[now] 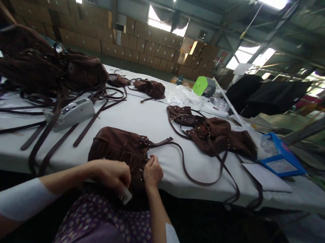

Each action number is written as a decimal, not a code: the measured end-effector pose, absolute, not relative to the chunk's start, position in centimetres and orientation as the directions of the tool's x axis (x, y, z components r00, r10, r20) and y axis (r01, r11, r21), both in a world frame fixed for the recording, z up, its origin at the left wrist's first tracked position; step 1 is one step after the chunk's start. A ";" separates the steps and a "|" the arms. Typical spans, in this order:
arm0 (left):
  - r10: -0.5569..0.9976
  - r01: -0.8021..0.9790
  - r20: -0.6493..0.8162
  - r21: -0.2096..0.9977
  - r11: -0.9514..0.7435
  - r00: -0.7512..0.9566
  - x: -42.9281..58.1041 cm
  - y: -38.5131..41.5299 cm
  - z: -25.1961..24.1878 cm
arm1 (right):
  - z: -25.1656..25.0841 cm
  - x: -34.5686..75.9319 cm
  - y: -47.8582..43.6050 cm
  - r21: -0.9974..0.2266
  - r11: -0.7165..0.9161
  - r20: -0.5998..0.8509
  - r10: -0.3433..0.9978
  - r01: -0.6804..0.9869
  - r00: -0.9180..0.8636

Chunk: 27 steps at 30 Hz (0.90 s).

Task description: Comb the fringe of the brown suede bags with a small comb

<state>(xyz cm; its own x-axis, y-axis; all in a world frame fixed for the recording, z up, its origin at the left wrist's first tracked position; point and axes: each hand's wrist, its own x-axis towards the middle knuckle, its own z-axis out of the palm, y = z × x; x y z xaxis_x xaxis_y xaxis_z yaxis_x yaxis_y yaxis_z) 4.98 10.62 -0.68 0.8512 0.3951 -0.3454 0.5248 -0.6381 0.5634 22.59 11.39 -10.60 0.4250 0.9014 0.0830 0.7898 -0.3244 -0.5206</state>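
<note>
A brown suede fringed bag [116,148] lies on the white table [140,116] at its near edge, its long strap [192,176] looping to the right. My right hand [152,171] is closed in a pinch on the bag's fringe by a metal ring. My left hand [112,174] is curled over the bag's lower edge and holds a small white comb-like tool [125,196]. Both forearms wear white sleeve covers.
A pile of brown bags and straps [44,66] fills the far left, with a grey handheld device [71,113] beside it. More bags [211,132] lie to the right, a blue box [282,160] at the right edge, a green object [203,85] farther back. Cardboard boxes line the far wall.
</note>
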 end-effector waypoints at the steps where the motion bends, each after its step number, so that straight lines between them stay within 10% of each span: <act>1: 0.289 0.468 -0.372 0.627 -0.623 0.882 4.7 9.3 -0.2 | -10.6 22.6 11.4 -0.522 -0.325 0.083 0.901 0.789 0.426; 6: 0.308 0.347 -0.211 0.790 -0.505 0.928 3.6 6.1 5.3 | -10.6 22.6 11.4 -0.526 -0.329 0.075 0.901 0.784 0.428; 11: 0.797 0.723 0.195 0.340 -0.601 0.571 4.2 12.3 6.5 | -10.3 22.5 11.4 -0.518 -0.330 0.069 0.904 0.790 0.423; 16: 0.799 0.805 -0.105 0.012 -0.594 0.592 5.0 14.8 0.6 | -10.3 22.6 11.4 -0.516 -0.319 0.070 0.909 0.795 0.410; 27: 0.692 0.743 -0.300 0.417 -0.524 0.656 1.0 5.7 2.1 | -10.1 22.4 11.3 -0.504 -0.333 0.041 0.913 0.797 0.407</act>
